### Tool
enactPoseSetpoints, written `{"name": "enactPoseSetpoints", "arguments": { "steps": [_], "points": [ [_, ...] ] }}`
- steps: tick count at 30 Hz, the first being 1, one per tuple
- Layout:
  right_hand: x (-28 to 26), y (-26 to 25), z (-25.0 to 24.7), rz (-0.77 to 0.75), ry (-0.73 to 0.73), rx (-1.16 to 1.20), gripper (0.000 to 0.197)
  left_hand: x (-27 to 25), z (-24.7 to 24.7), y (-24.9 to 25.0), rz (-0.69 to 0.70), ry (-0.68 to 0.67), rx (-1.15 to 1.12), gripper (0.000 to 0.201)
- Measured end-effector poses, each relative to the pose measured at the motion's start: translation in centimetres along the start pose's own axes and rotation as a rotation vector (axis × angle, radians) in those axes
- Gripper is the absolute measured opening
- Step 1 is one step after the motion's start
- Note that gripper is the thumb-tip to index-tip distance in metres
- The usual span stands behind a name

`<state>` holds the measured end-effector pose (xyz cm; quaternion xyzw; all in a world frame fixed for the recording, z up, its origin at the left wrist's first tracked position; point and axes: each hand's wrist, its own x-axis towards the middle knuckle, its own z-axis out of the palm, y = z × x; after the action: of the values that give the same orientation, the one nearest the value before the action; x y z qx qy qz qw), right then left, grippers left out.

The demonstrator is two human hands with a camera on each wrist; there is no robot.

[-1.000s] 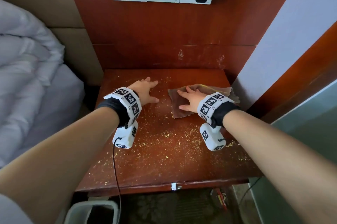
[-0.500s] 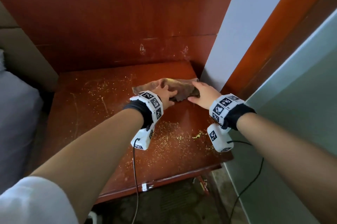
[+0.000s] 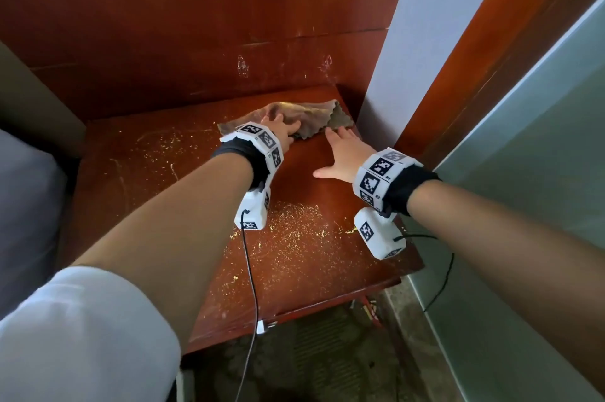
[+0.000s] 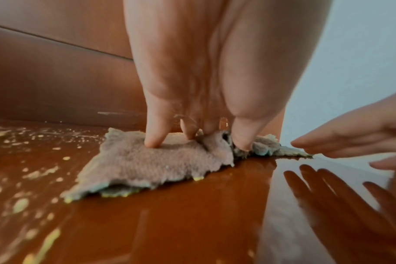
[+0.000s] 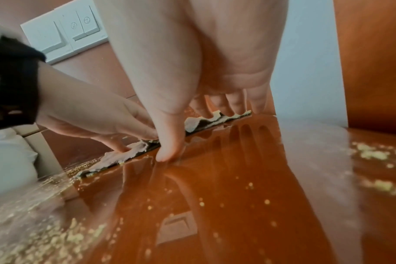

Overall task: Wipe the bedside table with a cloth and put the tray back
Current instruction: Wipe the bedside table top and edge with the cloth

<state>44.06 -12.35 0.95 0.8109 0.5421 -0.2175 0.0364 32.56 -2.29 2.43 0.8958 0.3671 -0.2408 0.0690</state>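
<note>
A brown-grey cloth (image 3: 311, 115) lies crumpled at the back right corner of the glossy red-brown bedside table (image 3: 311, 192). My left hand (image 3: 284, 128) presses down on the cloth (image 4: 151, 160) with spread, fairly straight fingers (image 4: 153, 141), and a fold bunches up between them. My right hand (image 3: 334, 152) lies flat on the bare wood just right of it, its fingertips (image 5: 235, 107) touching the cloth's near edge (image 5: 192, 123). Yellow crumbs (image 3: 294, 238) are scattered over the table's front and left parts. No tray is in view.
A wooden wall panel (image 3: 196, 25) backs the table and a white wall column (image 3: 393, 57) closes its right side. The bed (image 3: 26, 198) is on the left. White switch plates (image 5: 63, 35) hang on the wall above. Cables (image 3: 250, 287) trail from both wrists over the table's front edge.
My left hand has moved off the bare table onto the cloth, which has gone to the back right corner. My right hand has slid off the cloth to its near edge. The head view has swung right.
</note>
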Motion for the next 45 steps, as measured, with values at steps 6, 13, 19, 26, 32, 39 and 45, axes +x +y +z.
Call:
{"name": "enactPoseSetpoints", "arguments": {
  "steps": [6, 13, 19, 26, 32, 39, 45],
  "points": [
    [0.8, -1.0, 0.1, 0.002, -0.044, -0.036, 0.099, 0.7, -0.1, -1.4, -0.069, -0.005, -0.129, 0.053],
    [1.2, -2.0, -0.1, 0.027, -0.079, -0.057, 0.103, 0.3, 0.6, -3.4, -0.123, -0.019, -0.197, 0.067],
    [2.2, -5.0, 0.1, -0.088, -0.090, -0.092, 0.101, -1.2, 2.1, -7.6, -0.222, -0.006, -0.272, 0.065],
    [4.1, -7.5, -0.4, -0.095, -0.142, -0.134, 0.102, -2.1, 3.1, -11.0, -0.270, -0.004, -0.317, 0.067],
    [4.5, -7.6, -0.6, -0.089, -0.159, -0.173, 0.104, -1.5, 2.5, -11.6, -0.272, -0.001, -0.325, 0.072],
    [4.9, -7.9, -0.7, -0.065, -0.186, -0.182, 0.107, -1.6, 2.4, -11.9, -0.268, -0.006, -0.322, 0.076],
    [4.7, -8.0, -0.9, -0.059, -0.189, -0.188, 0.107, -3.9, 3.7, -12.2, -0.251, -0.002, -0.358, 0.074]
  ]
}}
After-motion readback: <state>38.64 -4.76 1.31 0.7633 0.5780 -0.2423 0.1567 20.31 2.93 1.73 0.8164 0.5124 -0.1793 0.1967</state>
